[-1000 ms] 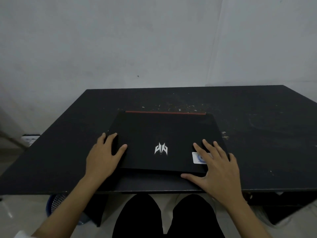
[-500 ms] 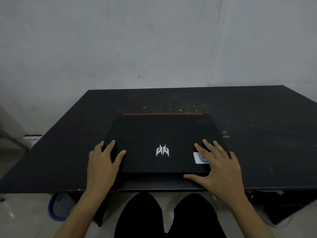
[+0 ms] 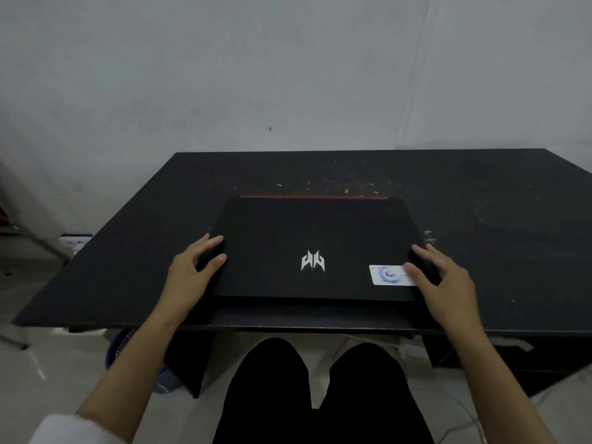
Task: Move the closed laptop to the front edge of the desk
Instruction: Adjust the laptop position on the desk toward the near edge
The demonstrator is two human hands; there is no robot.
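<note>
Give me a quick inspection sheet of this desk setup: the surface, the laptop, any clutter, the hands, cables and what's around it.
Surface: black desk, scuffed, with pale flecks and specks near its back half.
Job's things: closed black laptop, lying flat near the front edge, silver logo and a white sticker on the lid, red strip along its far edge.
Clutter: nothing seen on the desk beyond the specks.
Hands: left hand at the laptop's left side, right hand at its right side, fingers spread; grip cannot be judged.
Cables: a thin pale cord on the floor at lower right.
Surroundings: plain grey wall; blue mesh basket under the desk, left.
</note>
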